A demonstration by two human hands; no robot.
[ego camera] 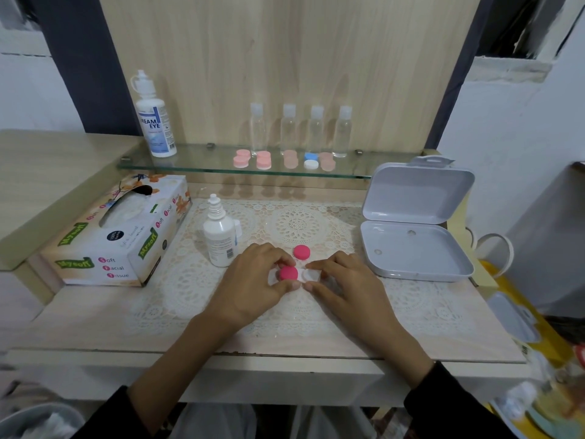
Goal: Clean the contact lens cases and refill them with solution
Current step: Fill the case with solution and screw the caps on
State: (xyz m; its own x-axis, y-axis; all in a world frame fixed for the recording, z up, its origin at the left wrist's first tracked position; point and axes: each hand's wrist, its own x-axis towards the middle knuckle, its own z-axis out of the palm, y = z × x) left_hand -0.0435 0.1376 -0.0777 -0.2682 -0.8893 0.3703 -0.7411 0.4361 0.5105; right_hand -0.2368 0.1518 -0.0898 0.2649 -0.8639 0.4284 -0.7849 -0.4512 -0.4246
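Observation:
A white contact lens case (308, 275) lies on the lace mat between my hands. My left hand (253, 280) pinches the pink cap (288, 273) sitting on the case's left well. My right hand (345, 283) pinches the case's right side, where the well shows white and uncapped. A second pink cap (301, 251) lies loose on the mat just behind the case. A small white solution bottle (219, 236) stands uncapped to the left of my left hand, its white cap (238, 228) beside it.
A tissue box (120, 232) lies at the left. An open grey case box (414, 223) sits at the right. On the glass shelf (190, 166) stand a large solution bottle (155, 122), several clear small bottles (289, 128) and several lens cases (263, 160).

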